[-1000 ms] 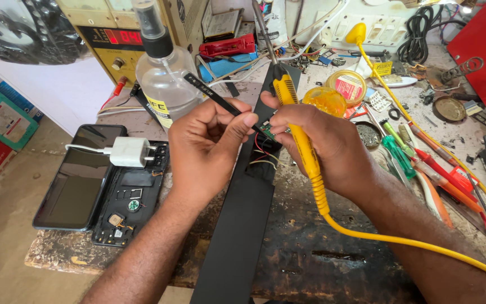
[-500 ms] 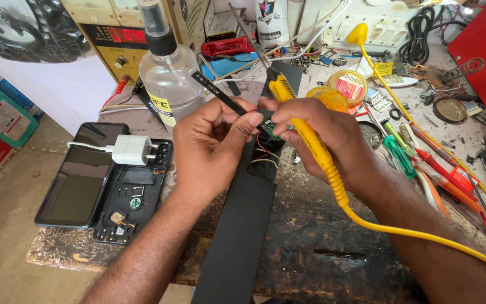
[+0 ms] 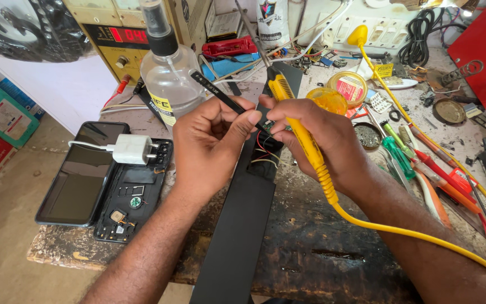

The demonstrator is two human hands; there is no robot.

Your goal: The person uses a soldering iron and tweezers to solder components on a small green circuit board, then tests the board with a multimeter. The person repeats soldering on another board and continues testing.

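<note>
We are pinching black tweezers (image 3: 220, 97) in our left hand (image 3: 209, 143) fingers, steadying wires while our right hand (image 3: 322, 141) fingers are gripping the yellow soldering iron (image 3: 302, 138) pen-style over the long black casing (image 3: 243, 225).

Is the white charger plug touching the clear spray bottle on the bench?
Apart. The head view shows the white charger plug lying on the opened phone, with a strip of bare bench top between it and the base of the clear spray bottle.

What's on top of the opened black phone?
A white charger plug lies across the opened black phone, its cable trailing left. Below it, small parts show inside. What sits under the plug is hidden.
</note>
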